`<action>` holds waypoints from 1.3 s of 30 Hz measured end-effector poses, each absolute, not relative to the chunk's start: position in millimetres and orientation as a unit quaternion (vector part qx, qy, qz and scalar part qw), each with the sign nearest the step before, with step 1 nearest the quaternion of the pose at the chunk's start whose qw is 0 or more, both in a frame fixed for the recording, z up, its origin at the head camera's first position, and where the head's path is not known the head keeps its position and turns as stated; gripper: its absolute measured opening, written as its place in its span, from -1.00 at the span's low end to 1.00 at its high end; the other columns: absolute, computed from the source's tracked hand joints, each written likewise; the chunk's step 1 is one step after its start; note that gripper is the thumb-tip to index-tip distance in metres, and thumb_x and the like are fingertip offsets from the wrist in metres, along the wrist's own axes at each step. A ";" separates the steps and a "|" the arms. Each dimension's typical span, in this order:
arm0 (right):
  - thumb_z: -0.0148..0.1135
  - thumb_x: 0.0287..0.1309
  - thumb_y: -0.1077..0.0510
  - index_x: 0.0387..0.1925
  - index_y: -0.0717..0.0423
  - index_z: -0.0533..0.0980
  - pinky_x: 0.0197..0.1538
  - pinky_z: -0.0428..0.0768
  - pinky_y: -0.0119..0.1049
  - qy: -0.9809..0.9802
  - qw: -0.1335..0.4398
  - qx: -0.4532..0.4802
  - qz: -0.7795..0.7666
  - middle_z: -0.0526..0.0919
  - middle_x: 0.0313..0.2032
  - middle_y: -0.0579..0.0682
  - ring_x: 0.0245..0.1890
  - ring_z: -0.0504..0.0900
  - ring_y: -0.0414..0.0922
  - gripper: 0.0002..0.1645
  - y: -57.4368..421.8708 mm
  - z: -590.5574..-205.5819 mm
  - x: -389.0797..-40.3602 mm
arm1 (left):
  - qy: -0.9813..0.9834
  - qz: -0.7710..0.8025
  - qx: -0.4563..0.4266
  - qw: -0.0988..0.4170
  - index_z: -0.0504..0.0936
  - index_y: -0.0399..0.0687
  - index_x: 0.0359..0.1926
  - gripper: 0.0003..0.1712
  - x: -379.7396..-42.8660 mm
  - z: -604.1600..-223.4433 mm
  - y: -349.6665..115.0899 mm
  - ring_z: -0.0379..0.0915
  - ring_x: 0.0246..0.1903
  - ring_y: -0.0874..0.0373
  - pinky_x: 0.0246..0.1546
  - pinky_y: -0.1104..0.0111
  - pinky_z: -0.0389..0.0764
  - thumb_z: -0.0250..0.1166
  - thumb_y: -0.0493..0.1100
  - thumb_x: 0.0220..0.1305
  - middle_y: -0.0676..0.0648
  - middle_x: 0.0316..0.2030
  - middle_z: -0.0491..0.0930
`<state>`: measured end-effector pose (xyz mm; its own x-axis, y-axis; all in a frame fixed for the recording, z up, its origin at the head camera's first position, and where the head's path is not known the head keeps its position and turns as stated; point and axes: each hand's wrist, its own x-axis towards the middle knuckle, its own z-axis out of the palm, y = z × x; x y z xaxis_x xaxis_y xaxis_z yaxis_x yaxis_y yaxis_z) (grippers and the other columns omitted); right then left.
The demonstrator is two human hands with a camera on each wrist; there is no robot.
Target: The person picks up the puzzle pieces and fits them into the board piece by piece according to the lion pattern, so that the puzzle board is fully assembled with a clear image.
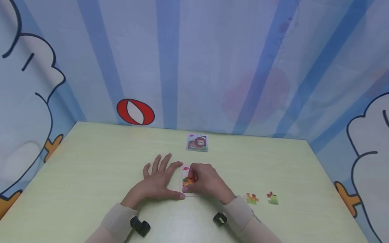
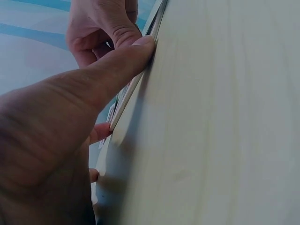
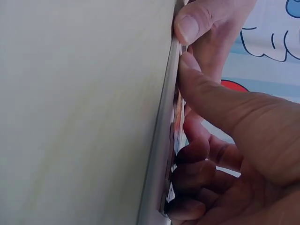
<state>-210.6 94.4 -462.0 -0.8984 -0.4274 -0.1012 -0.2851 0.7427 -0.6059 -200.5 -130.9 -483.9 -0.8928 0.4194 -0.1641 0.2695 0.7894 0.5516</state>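
A small jigsaw board (image 1: 190,194) with a white rim lies mid-table. My left hand (image 1: 158,184) is beside it, fingers spread, the thumb tip at its near left corner and the index fingertip at its far left corner. Over the board, my right hand (image 1: 206,180) has bent fingers and pinches an orange puzzle piece (image 1: 187,181) on its left part. The right hand hides most of the board. Seen edge-on in the right wrist view, pieces (image 3: 171,150) sit along the board's face, under the right fingertips, while the right thumb (image 3: 206,89) presses close to the left thumb.
Two loose puzzle pieces, an orange-green one (image 1: 251,198) and a red-green one (image 1: 272,198), lie right of the right forearm. A square lion picture (image 1: 197,142) lies beyond the board. A blue striped curtain (image 1: 194,67) hangs behind the pale table (image 1: 100,162).
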 end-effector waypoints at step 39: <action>0.32 0.50 -0.12 0.40 0.11 0.54 0.09 0.68 -0.07 0.867 0.207 -0.080 -0.447 0.80 0.14 0.16 0.00 0.77 0.01 -0.38 252.8 -422.1 -208.9 | 0.936 0.267 0.183 0.138 0.17 0.36 0.65 0.29 -203.6 -493.4 -131.4 -0.55 0.72 -0.37 0.50 -0.50 -0.44 0.56 0.51 -0.02 -0.17 0.77 -0.29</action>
